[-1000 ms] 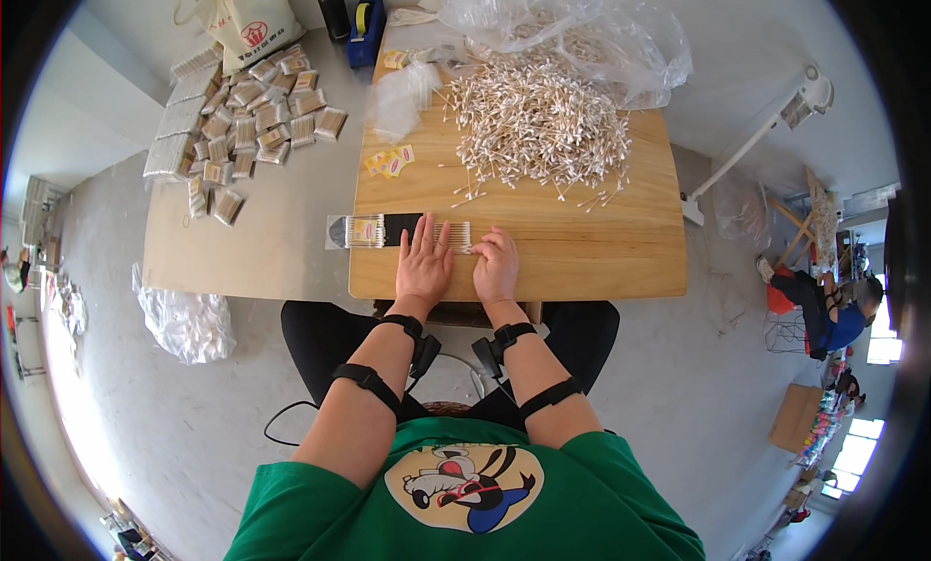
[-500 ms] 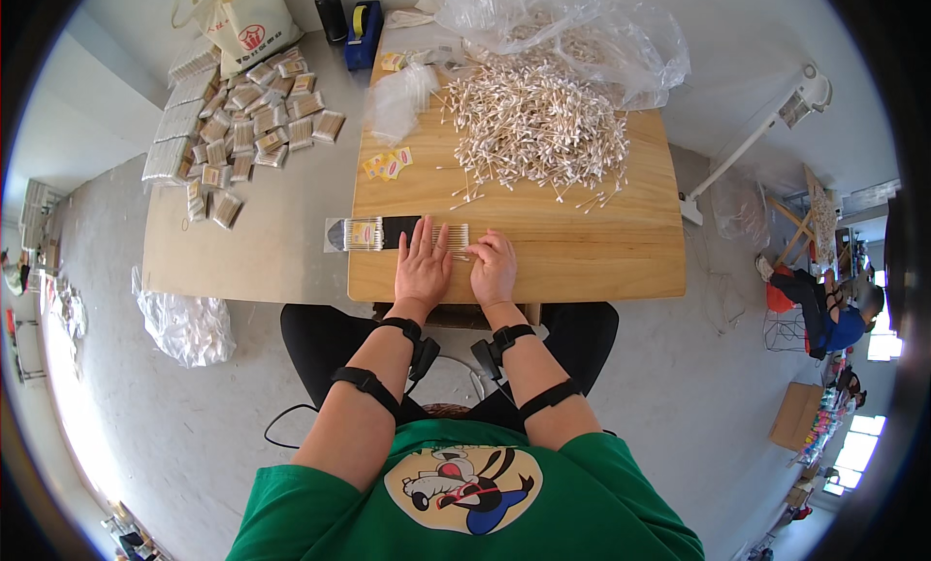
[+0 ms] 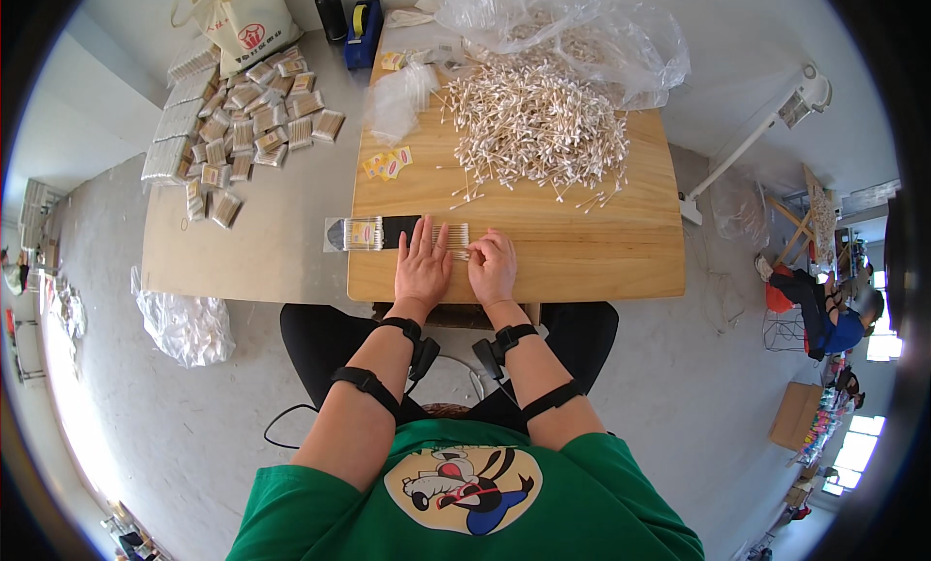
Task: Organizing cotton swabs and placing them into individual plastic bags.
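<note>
My left hand [image 3: 423, 267] lies flat with its fingers stretched out, over a black strip [image 3: 392, 231] and a row of cotton swabs [image 3: 459, 236] near the table's front edge. At the right end of that row is my right hand [image 3: 493, 268], its fingers curled and fingertips pressed together beside the swab tips. Whatever they pinch is too small or hidden to make out. Left of the strip, a clear bag [image 3: 334, 234] reaches past the board's edge, with swabs and a yellow-white card [image 3: 360, 234] showing next to it.
A large heap of loose swabs [image 3: 538, 125] lies behind my hands, under clear plastic [image 3: 621, 47]. Small cards [image 3: 388, 163] and clear bags [image 3: 396, 113] lie left of it. Filled swab packs [image 3: 267, 120], a tape dispenser [image 3: 364, 35] and a black bottle [image 3: 330, 10] occupy the back left.
My right fingertips have shifted very slightly to the right along the end of the row and drawn closer together. My left hand keeps its place.
</note>
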A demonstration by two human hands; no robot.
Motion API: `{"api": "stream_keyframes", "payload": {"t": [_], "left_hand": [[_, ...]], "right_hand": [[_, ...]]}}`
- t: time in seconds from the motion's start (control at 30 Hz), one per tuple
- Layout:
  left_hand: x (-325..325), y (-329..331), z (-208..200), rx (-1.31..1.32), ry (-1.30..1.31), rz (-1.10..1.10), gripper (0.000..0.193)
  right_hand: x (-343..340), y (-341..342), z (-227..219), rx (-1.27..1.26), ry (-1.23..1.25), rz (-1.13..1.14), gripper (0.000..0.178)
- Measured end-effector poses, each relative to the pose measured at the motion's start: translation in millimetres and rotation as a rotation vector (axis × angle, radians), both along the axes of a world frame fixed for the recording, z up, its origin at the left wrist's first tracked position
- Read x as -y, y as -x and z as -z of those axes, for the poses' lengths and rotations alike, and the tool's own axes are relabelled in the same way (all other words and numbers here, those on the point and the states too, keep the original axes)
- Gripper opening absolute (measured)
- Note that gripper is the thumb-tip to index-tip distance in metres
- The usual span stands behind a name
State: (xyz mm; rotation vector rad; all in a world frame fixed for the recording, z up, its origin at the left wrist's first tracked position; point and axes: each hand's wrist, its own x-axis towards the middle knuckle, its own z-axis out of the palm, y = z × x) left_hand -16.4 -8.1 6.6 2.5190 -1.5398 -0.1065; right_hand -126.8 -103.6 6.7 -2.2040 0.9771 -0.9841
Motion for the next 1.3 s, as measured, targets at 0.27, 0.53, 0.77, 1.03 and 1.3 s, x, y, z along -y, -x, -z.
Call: {"api": "stream_keyframes", "payload": {"t": [0.27, 0.53, 0.77, 1.03, 1.3], "left_hand": [[1.0, 0.2, -3.3, -0.03, 0.027, -0.015, 0.054], [-0.3, 0.9, -5.2, -0.046, 0.055, -0.014, 0.053], [-0.6, 1.4, -3.3, -0.062, 0.088, -0.021, 0.051], [2.6, -0.2, -5.0, -0.074, 0.057, -0.035, 0.051], [-0.2, 0.0, -4.8, -0.07, 0.077, -0.027, 0.05]], "right_hand": [[11.6, -4.2, -27.1, -0.341, 0.039, -0.176, 0.006], [23.0, -6.8, -36.7, -0.503, 0.04, -0.304, 0.009], [22.3, 65.9, -40.5, -0.256, -0.253, -0.159, 0.01], [-11.1, 91.8, -35.3, -0.012, -0.873, -0.037, 0.004], [42.9, 38.0, -18.2, 0.016, -0.474, 0.035, 0.003]]}}
